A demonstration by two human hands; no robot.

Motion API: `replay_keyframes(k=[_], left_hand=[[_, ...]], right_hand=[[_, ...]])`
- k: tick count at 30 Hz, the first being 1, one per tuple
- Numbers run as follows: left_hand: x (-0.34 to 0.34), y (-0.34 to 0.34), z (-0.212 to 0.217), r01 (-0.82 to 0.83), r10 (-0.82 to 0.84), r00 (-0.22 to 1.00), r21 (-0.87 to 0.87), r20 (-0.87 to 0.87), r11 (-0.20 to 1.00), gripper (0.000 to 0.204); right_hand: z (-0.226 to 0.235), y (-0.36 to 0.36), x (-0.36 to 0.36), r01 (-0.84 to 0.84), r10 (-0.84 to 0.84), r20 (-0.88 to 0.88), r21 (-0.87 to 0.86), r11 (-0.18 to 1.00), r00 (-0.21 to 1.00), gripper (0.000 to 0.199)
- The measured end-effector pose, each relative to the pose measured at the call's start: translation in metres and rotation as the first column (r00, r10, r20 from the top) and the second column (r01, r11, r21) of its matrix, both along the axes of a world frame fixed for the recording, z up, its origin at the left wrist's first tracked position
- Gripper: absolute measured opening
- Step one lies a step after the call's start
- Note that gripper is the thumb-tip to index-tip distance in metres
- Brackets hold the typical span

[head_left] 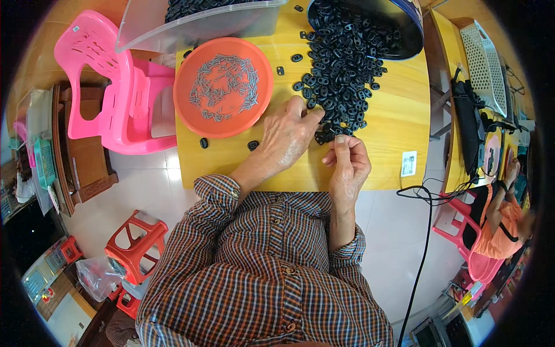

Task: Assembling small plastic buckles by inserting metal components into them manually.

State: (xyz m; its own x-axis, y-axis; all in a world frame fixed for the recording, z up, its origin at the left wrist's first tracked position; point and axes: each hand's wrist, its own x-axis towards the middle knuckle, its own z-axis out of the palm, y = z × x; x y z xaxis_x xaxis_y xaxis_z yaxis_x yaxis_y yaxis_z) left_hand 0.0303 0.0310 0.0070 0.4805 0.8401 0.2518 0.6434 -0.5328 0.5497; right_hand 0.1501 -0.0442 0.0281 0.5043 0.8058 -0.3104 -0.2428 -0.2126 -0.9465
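Observation:
A heap of small black oval plastic pieces with holes spreads over the yellow table. My left hand rests at the heap's near left edge, fingers curled and pressed together; whatever lies in them is hidden. At the heap's near tip, my right hand pinches with thumb and forefinger at one of the black pieces. Left of my left hand sits a round orange dish, holding many thin grey metal pieces, too small to name surely. A few loose black pieces lie around the dish.
A dark round container lies tipped at the heap's far end. A clear plastic bin stands far left. Pink chair and red stool are to the left. A black cable hangs right; another person sits beyond.

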Motion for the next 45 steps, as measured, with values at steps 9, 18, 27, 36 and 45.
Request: replay_keyframes(k=[9,18,27,36,45], left_hand=[[-0.006,0.000,-0.008,-0.033,0.031,0.996,0.029,0.083,0.999,0.018],[-0.013,-0.004,0.015,0.417,0.442,0.590,-0.725,0.675,0.548,0.020],[-0.015,-0.012,0.013,0.486,0.415,0.548,-0.680,0.727,0.549,0.029],[-0.018,-0.007,0.014,0.568,0.475,0.533,-0.712,0.700,0.413,0.031],[-0.016,-0.009,0.012,0.584,0.477,0.519,-0.702,0.709,0.408,0.031]], right_hand=[[-0.002,-0.002,0.000,-0.001,0.001,-0.003,0.006,1.000,1.000,0.016],[-0.002,-0.002,0.002,-0.008,0.010,-0.142,0.020,1.000,0.990,0.014],[-0.003,-0.003,0.001,0.018,-0.001,-0.192,0.085,0.996,0.981,0.014],[-0.001,-0.006,-0.002,-0.015,0.026,-0.098,0.114,0.993,0.995,0.012],[-0.001,-0.007,-0.002,-0.043,0.051,-0.053,0.142,0.989,0.997,0.011]])
